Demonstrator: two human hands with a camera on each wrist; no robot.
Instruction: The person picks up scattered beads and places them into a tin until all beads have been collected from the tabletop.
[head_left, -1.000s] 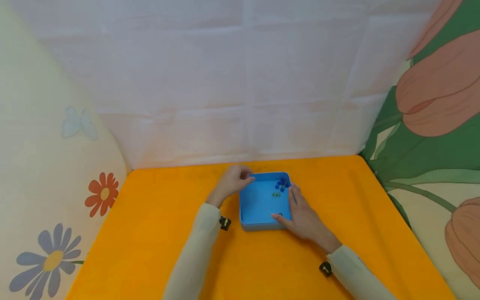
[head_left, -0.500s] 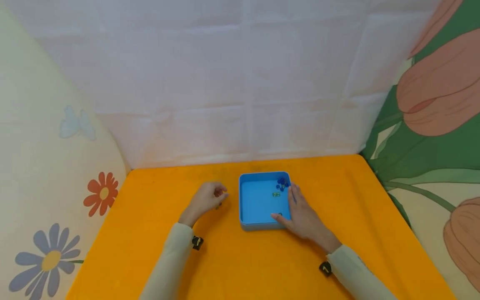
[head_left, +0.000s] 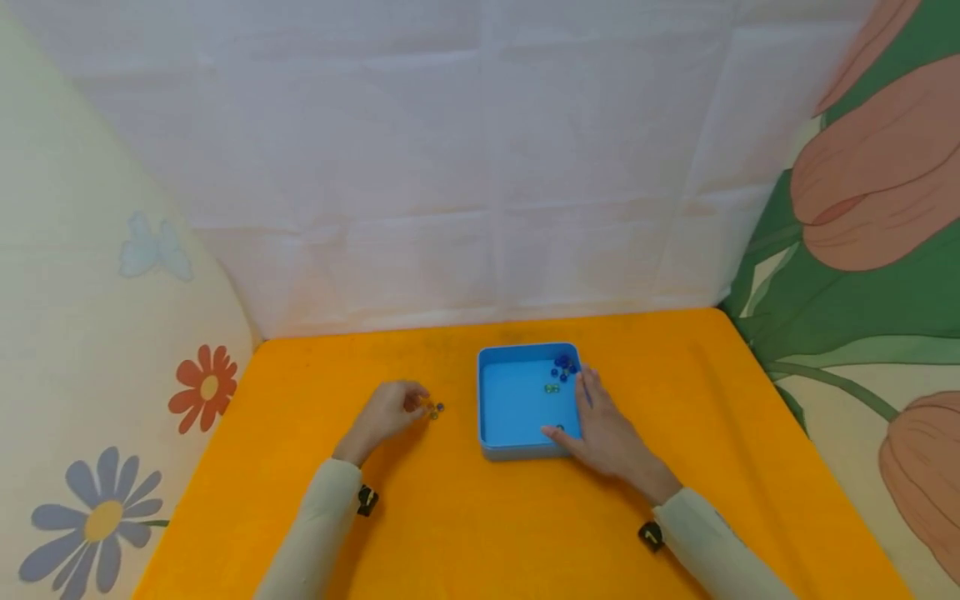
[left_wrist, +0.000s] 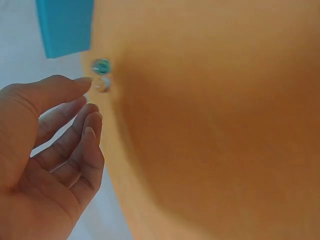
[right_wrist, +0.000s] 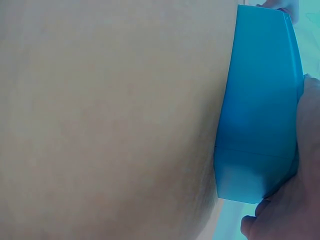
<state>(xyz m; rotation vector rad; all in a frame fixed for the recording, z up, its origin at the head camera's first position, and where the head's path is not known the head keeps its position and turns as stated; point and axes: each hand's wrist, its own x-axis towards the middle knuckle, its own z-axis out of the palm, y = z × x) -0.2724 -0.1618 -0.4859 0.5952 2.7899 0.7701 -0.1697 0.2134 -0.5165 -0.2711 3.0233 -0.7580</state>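
A blue square box [head_left: 480, 417] stands on the table with several blue marbles [head_left: 564, 367] in its back right corner. Two green marbles [head_left: 552, 388] lie near them, and one darker marble is partly hidden by the right thumb. My right hand [head_left: 611, 437] rests on the box's front right corner, its fingers straight along the right side and its thumb across the rim. Left of the box, my left hand [head_left: 386, 414] is beside a few loose marbles [head_left: 435, 410]. In the left wrist view, thumb and fingers are apart, with no marble visible between them, close to a green marble [left_wrist: 101, 66].
The table has an orange cover [head_left: 480, 533]. A white cloth [head_left: 480, 167] hangs behind it, and flower-printed cloths stand at the left and right. The loose marbles lie on the table between the left hand and the box.
My left hand has moved from above the box's back left corner, left and toward me, to the loose marbles on the table. The right hand and the box have stayed in place.
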